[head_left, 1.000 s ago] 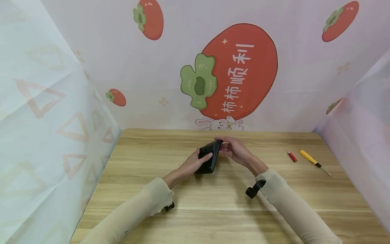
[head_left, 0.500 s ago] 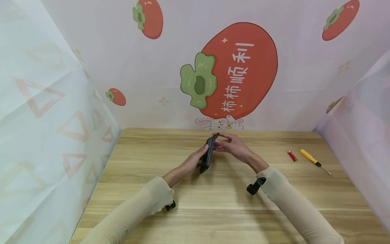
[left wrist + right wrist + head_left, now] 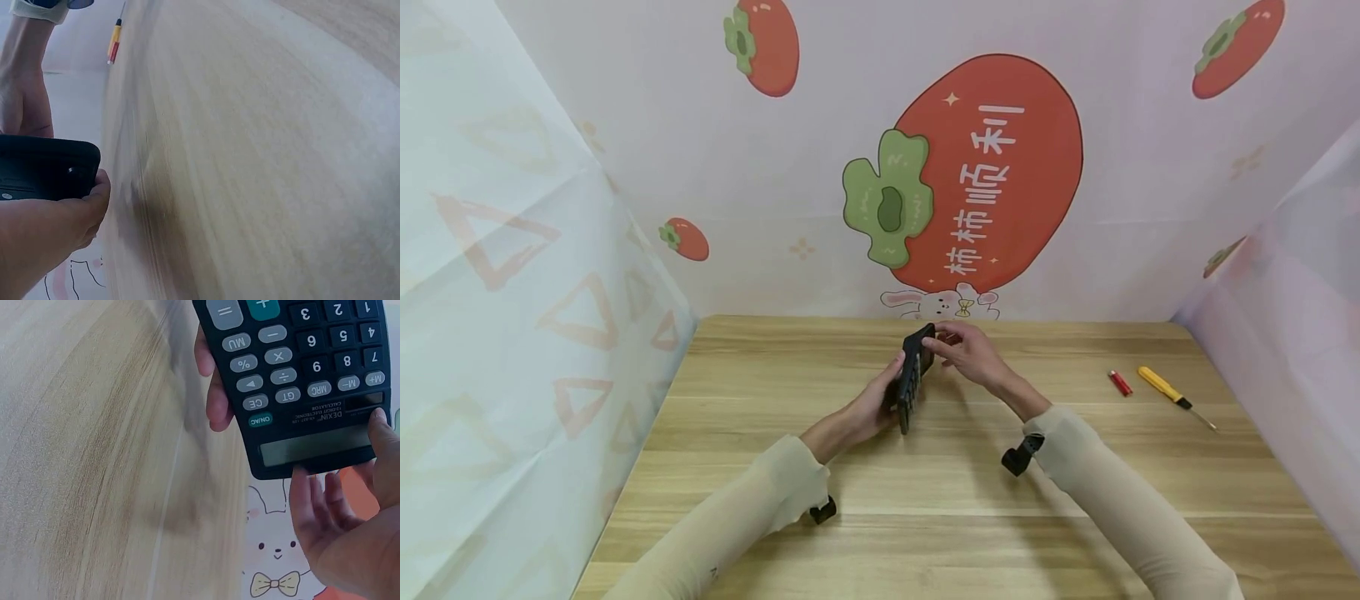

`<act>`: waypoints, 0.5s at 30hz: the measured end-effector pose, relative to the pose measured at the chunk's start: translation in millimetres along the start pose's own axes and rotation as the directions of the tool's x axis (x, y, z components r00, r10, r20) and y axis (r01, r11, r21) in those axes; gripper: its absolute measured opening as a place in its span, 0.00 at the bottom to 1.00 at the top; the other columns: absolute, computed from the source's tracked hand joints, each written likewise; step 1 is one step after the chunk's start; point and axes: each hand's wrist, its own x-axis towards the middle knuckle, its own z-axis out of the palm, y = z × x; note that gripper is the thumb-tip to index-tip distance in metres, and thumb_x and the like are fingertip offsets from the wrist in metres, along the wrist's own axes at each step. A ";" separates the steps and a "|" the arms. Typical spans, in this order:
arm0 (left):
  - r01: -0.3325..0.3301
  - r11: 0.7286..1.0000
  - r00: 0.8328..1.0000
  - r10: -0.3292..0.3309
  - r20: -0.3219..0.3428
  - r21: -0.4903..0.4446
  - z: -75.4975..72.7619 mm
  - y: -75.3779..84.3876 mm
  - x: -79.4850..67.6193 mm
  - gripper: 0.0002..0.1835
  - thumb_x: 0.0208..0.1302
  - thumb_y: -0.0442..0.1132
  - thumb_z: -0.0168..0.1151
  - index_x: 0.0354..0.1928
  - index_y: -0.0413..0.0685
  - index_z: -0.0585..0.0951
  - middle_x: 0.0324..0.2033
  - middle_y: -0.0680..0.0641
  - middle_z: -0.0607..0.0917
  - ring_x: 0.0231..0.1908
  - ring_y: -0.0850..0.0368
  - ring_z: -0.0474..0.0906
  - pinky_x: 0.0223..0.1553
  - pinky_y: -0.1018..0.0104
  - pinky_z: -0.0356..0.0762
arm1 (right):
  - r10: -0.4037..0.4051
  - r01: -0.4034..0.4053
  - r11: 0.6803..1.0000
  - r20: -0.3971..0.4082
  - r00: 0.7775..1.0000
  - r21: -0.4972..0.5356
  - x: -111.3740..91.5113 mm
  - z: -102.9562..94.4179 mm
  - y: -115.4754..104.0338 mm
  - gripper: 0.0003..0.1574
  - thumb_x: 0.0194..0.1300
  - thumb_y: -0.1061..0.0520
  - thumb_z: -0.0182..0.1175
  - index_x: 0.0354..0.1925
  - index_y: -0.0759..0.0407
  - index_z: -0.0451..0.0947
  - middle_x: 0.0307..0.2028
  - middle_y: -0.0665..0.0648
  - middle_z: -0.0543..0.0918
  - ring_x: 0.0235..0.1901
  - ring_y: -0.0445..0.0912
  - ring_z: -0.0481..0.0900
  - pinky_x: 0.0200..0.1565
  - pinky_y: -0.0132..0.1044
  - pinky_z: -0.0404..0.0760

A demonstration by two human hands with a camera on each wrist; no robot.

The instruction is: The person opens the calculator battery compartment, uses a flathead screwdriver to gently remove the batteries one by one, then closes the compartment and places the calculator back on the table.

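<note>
Tilted up on its edge above the table is a black desk calculator (image 3: 913, 379). My left hand (image 3: 868, 408) grips its lower part from the left, with fingertips showing past the side edge in the right wrist view. At the display end, my right hand (image 3: 973, 354) pinches it: thumb on the face beside the display, fingertips at the top edge. The right wrist view shows the calculator's keys and blank grey display (image 3: 315, 447) upside down. In the left wrist view, its dark back (image 3: 37, 169) faces the camera.
A red lighter (image 3: 1120, 383) lies on the wooden table (image 3: 955, 517) at the right. Beside it is a screwdriver with a yellow handle (image 3: 1159, 384). A wall covering with printed persimmons (image 3: 1000, 183) rises behind the table's back edge.
The calculator has turned from showing its back to standing nearly edge-on, its keys now toward the right. The right thumb has come onto the face near the display.
</note>
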 end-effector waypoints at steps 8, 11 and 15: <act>-0.013 0.998 1.000 0.014 0.014 -0.063 -0.4 0.5 -0.7 0.46 0.80 0.70 0.35 0.81 0.40 0.58 0.65 0.30 0.71 0.66 0.38 0.72 0.70 0.46 0.71 | -0.082 0.083 0.996 0.012 0.997 -0.046 5.7 3.7 2.7 0.18 0.79 0.51 0.63 0.59 0.60 0.82 0.50 0.60 0.85 0.48 0.56 0.83 0.52 0.51 0.84; -0.016 0.996 0.999 0.019 0.031 -0.089 -0.9 0.7 -1.3 0.45 0.80 0.71 0.34 0.80 0.40 0.59 0.62 0.32 0.74 0.60 0.44 0.75 0.65 0.51 0.74 | -0.101 0.101 0.995 0.027 0.995 -0.017 7.4 5.0 5.5 0.16 0.79 0.54 0.62 0.59 0.60 0.80 0.47 0.61 0.85 0.45 0.56 0.82 0.50 0.57 0.83; -0.023 0.995 0.998 0.029 0.056 -0.098 -2.4 -0.3 -2.2 0.44 0.80 0.71 0.33 0.81 0.44 0.59 0.63 0.31 0.74 0.57 0.47 0.77 0.64 0.51 0.75 | -0.125 0.124 0.992 0.036 0.992 0.007 9.7 5.4 8.7 0.16 0.78 0.56 0.63 0.59 0.60 0.80 0.48 0.61 0.85 0.47 0.54 0.83 0.51 0.59 0.83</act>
